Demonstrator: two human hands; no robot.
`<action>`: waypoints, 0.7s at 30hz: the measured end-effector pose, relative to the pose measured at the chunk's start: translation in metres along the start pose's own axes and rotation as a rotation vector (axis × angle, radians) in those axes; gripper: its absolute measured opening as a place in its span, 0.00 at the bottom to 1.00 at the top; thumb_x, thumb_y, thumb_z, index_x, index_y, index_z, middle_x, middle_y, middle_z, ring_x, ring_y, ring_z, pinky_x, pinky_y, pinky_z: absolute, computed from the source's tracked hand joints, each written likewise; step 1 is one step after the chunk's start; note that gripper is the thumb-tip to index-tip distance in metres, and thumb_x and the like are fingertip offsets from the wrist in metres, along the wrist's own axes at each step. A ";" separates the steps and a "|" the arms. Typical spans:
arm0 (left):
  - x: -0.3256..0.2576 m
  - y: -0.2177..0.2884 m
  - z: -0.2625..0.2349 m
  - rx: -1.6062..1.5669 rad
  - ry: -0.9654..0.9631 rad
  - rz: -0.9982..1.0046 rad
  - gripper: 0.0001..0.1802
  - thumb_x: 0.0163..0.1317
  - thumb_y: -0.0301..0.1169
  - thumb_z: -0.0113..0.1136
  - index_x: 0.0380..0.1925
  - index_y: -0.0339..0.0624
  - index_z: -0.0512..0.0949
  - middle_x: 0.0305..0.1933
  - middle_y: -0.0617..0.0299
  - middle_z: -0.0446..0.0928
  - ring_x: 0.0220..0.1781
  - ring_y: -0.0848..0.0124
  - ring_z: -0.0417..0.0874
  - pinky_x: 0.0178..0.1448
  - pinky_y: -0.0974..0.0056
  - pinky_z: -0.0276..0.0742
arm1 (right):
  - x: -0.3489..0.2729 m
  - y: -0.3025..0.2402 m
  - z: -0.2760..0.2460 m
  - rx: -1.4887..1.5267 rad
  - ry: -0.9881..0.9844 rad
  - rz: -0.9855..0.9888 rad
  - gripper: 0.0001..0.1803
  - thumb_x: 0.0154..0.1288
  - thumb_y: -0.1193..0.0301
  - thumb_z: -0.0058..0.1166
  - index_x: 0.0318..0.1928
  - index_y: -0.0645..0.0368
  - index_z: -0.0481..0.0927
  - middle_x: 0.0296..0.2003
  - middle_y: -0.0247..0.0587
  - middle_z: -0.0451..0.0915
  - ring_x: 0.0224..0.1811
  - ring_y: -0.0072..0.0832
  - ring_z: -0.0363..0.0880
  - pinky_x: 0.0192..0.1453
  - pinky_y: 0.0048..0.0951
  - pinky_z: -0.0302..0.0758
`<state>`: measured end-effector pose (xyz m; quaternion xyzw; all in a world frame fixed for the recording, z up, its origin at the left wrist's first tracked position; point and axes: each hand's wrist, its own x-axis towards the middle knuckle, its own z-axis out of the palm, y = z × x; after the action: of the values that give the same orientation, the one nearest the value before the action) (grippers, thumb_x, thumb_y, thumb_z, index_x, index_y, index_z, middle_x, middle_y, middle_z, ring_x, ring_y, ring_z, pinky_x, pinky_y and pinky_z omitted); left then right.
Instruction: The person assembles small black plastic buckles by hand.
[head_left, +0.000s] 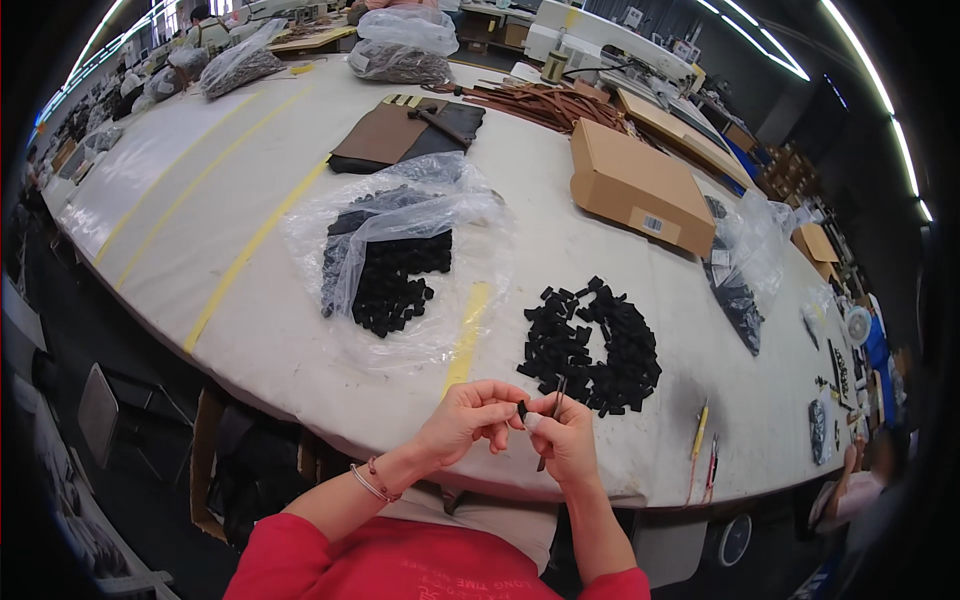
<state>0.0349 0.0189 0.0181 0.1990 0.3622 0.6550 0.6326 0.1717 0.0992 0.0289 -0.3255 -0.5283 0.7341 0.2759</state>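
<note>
Close to the table's near edge, my left hand point(470, 418) pinches a small black fabric-like piece point(522, 409) between thumb and fingertips. My right hand point(566, 440) meets it from the other side, its thumb against the same piece. A slim dark metal tool point(559, 392), which looks like tweezers, runs through my right hand with its ends showing above and below the fingers. Just beyond my hands lies a loose pile of similar black pieces point(628, 345). More black pieces point(390, 285) spill from a clear plastic bag point(465, 215) to the left.
A cardboard box point(640, 185) stands beyond the pile. Brown strips point(550, 105) and a brown-and-black flat piece point(385, 135) lie farther back. Two pen-like tools point(699, 430) rest at the right, near the edge. A plastic bag with dark contents point(745, 260) lies farther right.
</note>
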 end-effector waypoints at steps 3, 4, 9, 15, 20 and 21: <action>0.000 -0.004 -0.004 0.077 -0.068 0.008 0.06 0.58 0.28 0.50 0.31 0.35 0.72 0.25 0.59 0.74 0.18 0.76 0.74 0.21 0.75 0.68 | -0.001 0.002 -0.002 0.140 -0.066 0.115 0.05 0.49 0.80 0.52 0.29 0.64 0.72 0.17 0.33 0.72 0.11 0.11 0.60 0.12 0.13 0.50; 0.000 -0.005 -0.005 0.102 -0.072 0.014 0.06 0.59 0.28 0.49 0.31 0.36 0.71 0.24 0.60 0.74 0.18 0.77 0.73 0.20 0.76 0.67 | -0.001 0.003 -0.004 0.142 -0.096 0.131 0.05 0.49 0.80 0.51 0.30 0.65 0.73 0.19 0.34 0.73 0.12 0.11 0.60 0.13 0.13 0.52; 0.000 -0.011 -0.005 0.185 -0.057 0.060 0.05 0.61 0.29 0.47 0.32 0.38 0.69 0.21 0.63 0.70 0.16 0.79 0.68 0.19 0.77 0.63 | -0.002 0.005 0.000 0.115 -0.128 0.111 0.06 0.50 0.80 0.50 0.32 0.66 0.74 0.20 0.34 0.75 0.13 0.10 0.61 0.15 0.12 0.55; -0.002 -0.010 0.004 0.178 0.039 0.096 0.06 0.61 0.31 0.47 0.31 0.40 0.67 0.20 0.65 0.68 0.15 0.80 0.65 0.18 0.78 0.59 | -0.003 0.006 0.000 -0.194 -0.081 -0.069 0.06 0.52 0.77 0.52 0.32 0.66 0.74 0.19 0.31 0.74 0.14 0.10 0.62 0.17 0.12 0.58; -0.001 -0.011 0.003 0.119 0.010 0.067 0.06 0.61 0.31 0.47 0.31 0.40 0.67 0.19 0.66 0.67 0.14 0.80 0.66 0.17 0.78 0.59 | -0.001 0.000 -0.006 -0.402 -0.145 -0.088 0.06 0.53 0.76 0.52 0.31 0.66 0.75 0.20 0.31 0.74 0.16 0.09 0.63 0.18 0.12 0.60; -0.001 -0.011 0.003 0.121 0.008 0.067 0.06 0.61 0.31 0.47 0.31 0.40 0.67 0.19 0.66 0.67 0.14 0.80 0.66 0.17 0.78 0.59 | -0.001 0.001 -0.006 -0.402 -0.143 -0.090 0.06 0.53 0.76 0.52 0.31 0.66 0.75 0.20 0.31 0.74 0.16 0.09 0.63 0.18 0.12 0.60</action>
<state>0.0451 0.0180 0.0125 0.2463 0.3966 0.6536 0.5957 0.1771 0.1018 0.0265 -0.2970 -0.6964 0.6220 0.1999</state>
